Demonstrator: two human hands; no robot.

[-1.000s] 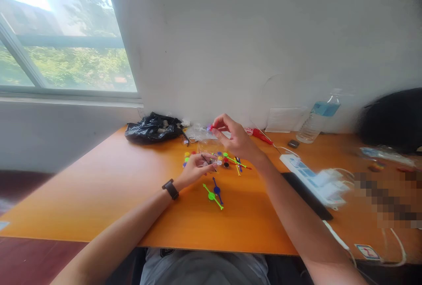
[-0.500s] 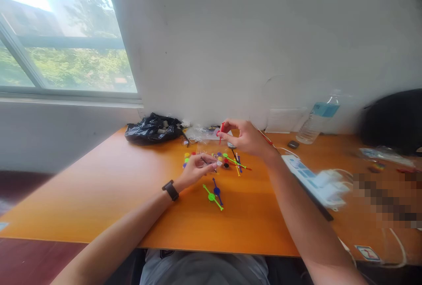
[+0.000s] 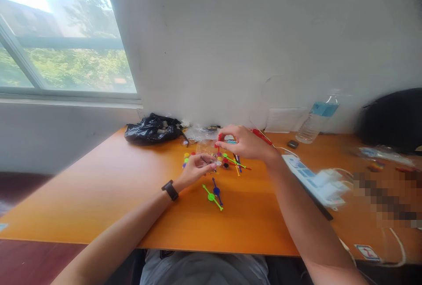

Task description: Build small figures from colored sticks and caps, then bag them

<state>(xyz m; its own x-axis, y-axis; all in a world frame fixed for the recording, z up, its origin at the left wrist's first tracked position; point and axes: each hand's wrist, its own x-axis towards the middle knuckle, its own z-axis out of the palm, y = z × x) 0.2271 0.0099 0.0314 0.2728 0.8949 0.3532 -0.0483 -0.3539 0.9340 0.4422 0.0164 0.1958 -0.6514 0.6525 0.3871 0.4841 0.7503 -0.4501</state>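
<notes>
Between thumb and fingers, my right hand (image 3: 242, 142) pinches a red plastic arrow spinner (image 3: 218, 140). It is held upright above my left hand (image 3: 199, 165), which is closed low over the table. A small whitish round piece (image 3: 219, 163) shows at the left fingertips; its exact kind is too small to tell. Just past the hands lie several round coloured pieces, among them a yellow one (image 3: 187, 155) and a black one (image 3: 226, 165). A green arrow spinner (image 3: 211, 196) and a blue arrow spinner (image 3: 216, 191) lie side by side nearer me. Another green arrow spinner (image 3: 235, 162) rests beneath my right wrist.
A black plastic bag (image 3: 153, 129) and clear wrapping (image 3: 201, 133) are along the wall. On the right stand a water bottle (image 3: 311, 122) and a white power strip (image 3: 301, 173) with plugs and cables. A red-handled tool (image 3: 262, 137) lies behind my right hand.
My right hand has come down with the red arrow spinner, bringing its lower end close to the left fingertips. My left hand has stayed almost still.
</notes>
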